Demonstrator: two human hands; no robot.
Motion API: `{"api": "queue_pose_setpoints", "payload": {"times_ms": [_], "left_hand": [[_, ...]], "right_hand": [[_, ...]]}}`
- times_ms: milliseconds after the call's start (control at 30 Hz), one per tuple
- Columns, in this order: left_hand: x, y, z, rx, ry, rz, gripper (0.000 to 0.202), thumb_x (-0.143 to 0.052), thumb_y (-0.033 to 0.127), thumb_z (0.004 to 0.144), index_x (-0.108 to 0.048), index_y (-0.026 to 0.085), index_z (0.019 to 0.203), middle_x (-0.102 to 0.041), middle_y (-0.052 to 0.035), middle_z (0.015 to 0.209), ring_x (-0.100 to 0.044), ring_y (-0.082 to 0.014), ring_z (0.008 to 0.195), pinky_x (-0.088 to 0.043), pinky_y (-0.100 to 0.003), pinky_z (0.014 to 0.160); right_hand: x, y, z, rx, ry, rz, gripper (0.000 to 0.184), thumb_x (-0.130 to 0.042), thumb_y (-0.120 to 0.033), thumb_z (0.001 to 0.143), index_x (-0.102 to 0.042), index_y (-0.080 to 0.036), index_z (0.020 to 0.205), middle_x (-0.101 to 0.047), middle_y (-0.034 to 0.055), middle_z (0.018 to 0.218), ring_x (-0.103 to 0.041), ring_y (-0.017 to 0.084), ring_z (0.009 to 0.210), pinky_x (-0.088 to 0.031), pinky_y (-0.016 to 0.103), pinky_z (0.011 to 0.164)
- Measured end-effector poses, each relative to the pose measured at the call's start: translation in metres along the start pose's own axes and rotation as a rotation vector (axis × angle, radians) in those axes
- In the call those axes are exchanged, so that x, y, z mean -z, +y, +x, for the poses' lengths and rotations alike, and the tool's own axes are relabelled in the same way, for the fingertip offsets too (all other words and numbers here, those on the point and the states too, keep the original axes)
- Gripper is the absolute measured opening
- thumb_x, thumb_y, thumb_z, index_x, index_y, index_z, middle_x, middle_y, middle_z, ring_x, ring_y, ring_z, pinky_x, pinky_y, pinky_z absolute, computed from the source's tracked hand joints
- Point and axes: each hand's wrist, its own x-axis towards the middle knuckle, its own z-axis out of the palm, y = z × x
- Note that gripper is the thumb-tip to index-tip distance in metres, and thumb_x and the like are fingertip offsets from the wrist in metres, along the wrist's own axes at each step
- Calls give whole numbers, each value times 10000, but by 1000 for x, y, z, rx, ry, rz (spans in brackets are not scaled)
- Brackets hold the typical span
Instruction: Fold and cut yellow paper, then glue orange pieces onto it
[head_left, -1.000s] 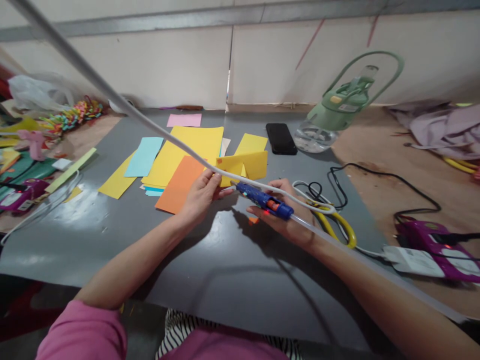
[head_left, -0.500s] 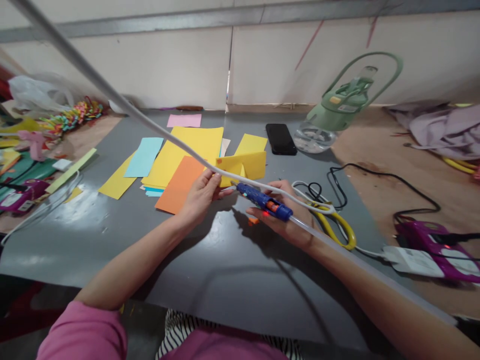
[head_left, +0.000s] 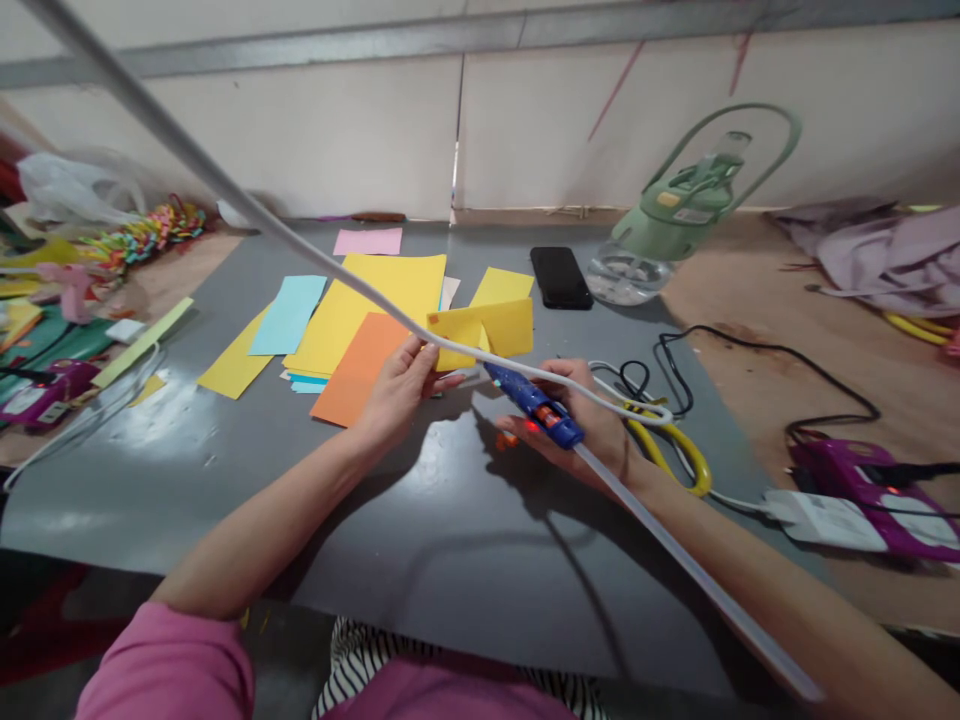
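Note:
My left hand [head_left: 409, 385] pinches the left end of a yellow paper piece [head_left: 510, 328], which is held up off the table and has a small upright flap near its middle. A little orange patch marks its left corner. In my right hand [head_left: 585, 420] is a blue glue gun [head_left: 534, 402] with a lit red light and a long clear glue stick [head_left: 690, 560] out of its back end. The gun's nozzle points at the base of the flap; whether it touches the paper I cannot tell. A white cable crosses in front of the paper.
Yellow sheets [head_left: 397, 280], an orange sheet [head_left: 358, 370] and a light blue sheet [head_left: 289, 315] lie on the grey table cover [head_left: 420, 560]. A black phone [head_left: 561, 278], a green-topped bottle [head_left: 667, 215], yellow-handled scissors [head_left: 686, 460] and a purple power strip [head_left: 900, 500] are to the right.
The glue gun has turned, its nozzle shifting slightly right along the yellow paper and its glue stick swinging down and left. The yellow paper has tilted a little.

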Motion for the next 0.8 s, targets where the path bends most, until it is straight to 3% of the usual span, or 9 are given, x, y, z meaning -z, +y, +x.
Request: {"api": "queue_pose_setpoints", "payload": {"times_ms": [133,267,433,567,667,733,800], "left_hand": [[3,1,2,-26,45,33,89,-643,283,932,-611,204,909,-713,14,963,-698,-83,841,-574,-225,850],[3,5,2,-56,92,35,69,-601,265,949,-628,216,989,-712,-7,1089,-702,-99,861,-579,-249,849],[4,7,2,-82,91,80,89,-650,319,918,-624,236,940,-723,1,1052,-709,-116,862,-577,-270,865],[7,6,2,-69,94,105,140,-688,355,891,-634,247,963,-720,-7,1103,-717,-136,908,-583,-270,850],[8,5,2,-65,88,115,142,-678,352,899,-643,241,981,-714,-14,1142,-720,-141,945,-585,-269,858],[7,5,2,-65,94,123,134,-650,339,921,-647,236,1008,-709,-20,1165,-720,-135,941,-586,-262,850],[7,5,2,-61,98,130,130,-624,324,938,-647,233,1029,-707,-25,1179,-719,-129,939,-586,-249,838]], "right_hand": [[12,12,9,111,61,-148,569,-701,-538,787,-406,-231,1165,-684,37,837,-660,227,662,-518,370,639],[28,27,19,76,39,-293,671,-710,-454,773,-410,-194,1314,-674,86,969,-658,259,774,-519,411,750],[51,39,20,-37,-187,-417,744,-686,-270,746,-418,-170,1433,-671,116,1005,-655,313,937,-520,427,832],[69,38,12,-62,-293,-365,780,-762,-264,662,-512,-280,1400,-661,97,1208,-644,328,1048,-537,450,894],[70,27,4,11,-323,-433,548,-774,-273,679,-660,-294,1215,-673,92,1192,-626,335,1072,-522,448,879],[61,16,-1,59,-339,-484,278,-706,-291,778,-713,-268,1055,-701,88,1038,-643,284,902,-506,419,807],[46,5,-4,74,-302,-517,148,-634,-299,860,-714,-243,971,-701,84,942,-620,255,834,-478,392,777]]}}
